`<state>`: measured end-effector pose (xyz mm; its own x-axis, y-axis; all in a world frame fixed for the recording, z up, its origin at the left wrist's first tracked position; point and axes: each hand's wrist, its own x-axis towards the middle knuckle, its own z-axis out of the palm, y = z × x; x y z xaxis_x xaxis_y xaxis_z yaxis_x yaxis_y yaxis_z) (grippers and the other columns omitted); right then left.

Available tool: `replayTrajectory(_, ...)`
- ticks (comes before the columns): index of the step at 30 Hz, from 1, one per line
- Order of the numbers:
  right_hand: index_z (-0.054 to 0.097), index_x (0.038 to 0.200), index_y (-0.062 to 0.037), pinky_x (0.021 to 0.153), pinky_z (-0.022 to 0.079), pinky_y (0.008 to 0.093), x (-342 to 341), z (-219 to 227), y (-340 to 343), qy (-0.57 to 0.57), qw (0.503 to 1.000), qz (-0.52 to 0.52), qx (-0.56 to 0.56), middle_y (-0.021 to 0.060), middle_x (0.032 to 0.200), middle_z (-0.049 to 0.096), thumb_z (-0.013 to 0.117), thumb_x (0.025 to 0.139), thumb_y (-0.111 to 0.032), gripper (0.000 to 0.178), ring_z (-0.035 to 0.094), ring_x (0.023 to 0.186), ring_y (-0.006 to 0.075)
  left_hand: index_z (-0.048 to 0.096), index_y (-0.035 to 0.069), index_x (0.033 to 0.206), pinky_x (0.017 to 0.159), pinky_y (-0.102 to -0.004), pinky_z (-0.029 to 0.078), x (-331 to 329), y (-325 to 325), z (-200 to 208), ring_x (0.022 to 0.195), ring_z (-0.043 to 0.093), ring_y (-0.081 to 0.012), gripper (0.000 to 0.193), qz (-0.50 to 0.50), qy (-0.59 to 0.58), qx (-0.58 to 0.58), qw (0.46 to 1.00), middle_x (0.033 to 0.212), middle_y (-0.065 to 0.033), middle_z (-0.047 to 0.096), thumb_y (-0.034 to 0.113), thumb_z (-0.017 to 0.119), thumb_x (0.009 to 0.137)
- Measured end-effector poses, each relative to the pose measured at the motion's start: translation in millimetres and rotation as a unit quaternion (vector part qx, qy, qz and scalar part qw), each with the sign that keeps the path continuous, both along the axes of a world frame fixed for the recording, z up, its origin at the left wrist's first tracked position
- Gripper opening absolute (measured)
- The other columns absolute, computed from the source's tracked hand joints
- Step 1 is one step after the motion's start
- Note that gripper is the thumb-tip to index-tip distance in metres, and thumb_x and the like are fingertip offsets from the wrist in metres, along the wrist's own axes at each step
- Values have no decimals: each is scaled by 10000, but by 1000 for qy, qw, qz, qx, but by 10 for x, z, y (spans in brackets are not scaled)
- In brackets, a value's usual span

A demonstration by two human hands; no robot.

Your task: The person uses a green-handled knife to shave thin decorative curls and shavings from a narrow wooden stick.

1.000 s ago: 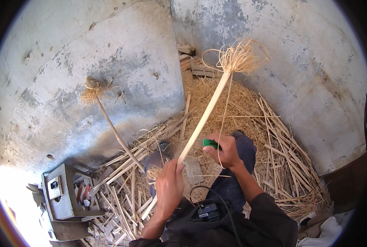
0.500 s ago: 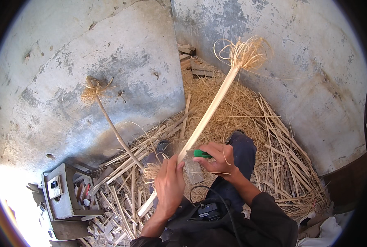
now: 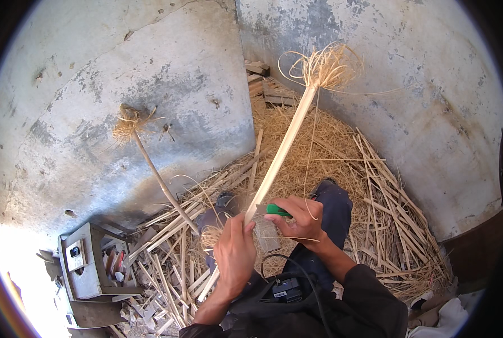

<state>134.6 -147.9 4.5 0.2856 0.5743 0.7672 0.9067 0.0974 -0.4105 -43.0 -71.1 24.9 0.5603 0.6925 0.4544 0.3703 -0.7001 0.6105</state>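
Note:
My left hand (image 3: 234, 250) is closed around the lower part of a long pale wooden stick (image 3: 282, 155), which slants up and away to the right. A bushy tuft of thin curled shavings (image 3: 326, 67) hangs on at its far end. In my right hand (image 3: 302, 219) is a knife with a green handle (image 3: 277, 210). Its blade lies against the stick just above my left hand. Loose thin strands trail by my right wrist. Another cluster of curls (image 3: 210, 236) shows beside my left hand, partly hidden by it.
Pale shavings (image 3: 288, 124) cover the floor in the corner. Split sticks (image 3: 398, 214) lie heaped to the right, more to the left. A thin pole with a frayed top (image 3: 155, 172) leans at left. A wooden box (image 3: 93, 265) holding odds and ends stands at lower left, near bare walls (image 3: 178, 67).
The stick has swung a little to the left at its far end, tilting more upright, its tuft moving with it. My hands keep their grips and have barely shifted.

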Motion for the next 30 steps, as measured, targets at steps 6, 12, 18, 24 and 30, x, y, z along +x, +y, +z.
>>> replayTrajectory(6, 812, 970, -109, 533, 518, 322, 106, -44, 0, 36, 999, -17, 16, 41, 769, 749, 886, 866, -372, 292, 704, 599, 219, 629, 31, 1165, 651, -501, 531, -26, -36, 6, 788, 690, -425, 160, -12, 12, -28, 999, 916, -195, 684, 127, 666, 1043)
replayTrajectory(12, 811, 980, -104, 519, 504, 323, 148, -46, 24, 11, 1000, -10, 27, 40, 754, 741, 889, 869, -359, 289, 684, 572, 204, 636, 33, 1147, 658, -505, 535, -32, -50, 27, 776, 692, -436, 143, -11, 11, -36, 999, 903, -196, 694, 133, 658, 1047)
replayTrajectory(18, 812, 974, -104, 518, 500, 321, 164, -17, 1, 9, 999, -11, 33, 37, 759, 741, 889, 868, -369, 296, 676, 564, 204, 635, 40, 1137, 643, -503, 532, -35, -45, 47, 763, 693, -431, 133, -23, 10, -35, 999, 890, -195, 695, 136, 656, 1047)
replayTrajectory(24, 810, 978, -40, 554, 528, 333, 148, 98, -25, 16, 1000, -14, 7, 95, 751, 734, 866, 899, -346, 321, 706, 606, 234, 627, 52, 1134, 634, -509, 531, -28, -42, 52, 756, 696, -426, 139, -12, 30, -22, 999, 887, -189, 700, 166, 646, 1056)
replayTrajectory(30, 814, 994, -94, 526, 504, 330, 229, 57, 43, 20, 998, -34, 43, 46, 751, 730, 870, 886, -375, 306, 675, 570, 218, 632, 54, 1135, 625, -510, 535, -55, -58, -25, 742, 696, -421, 142, -4, 42, -14, 999, 888, -185, 710, 173, 641, 1058)
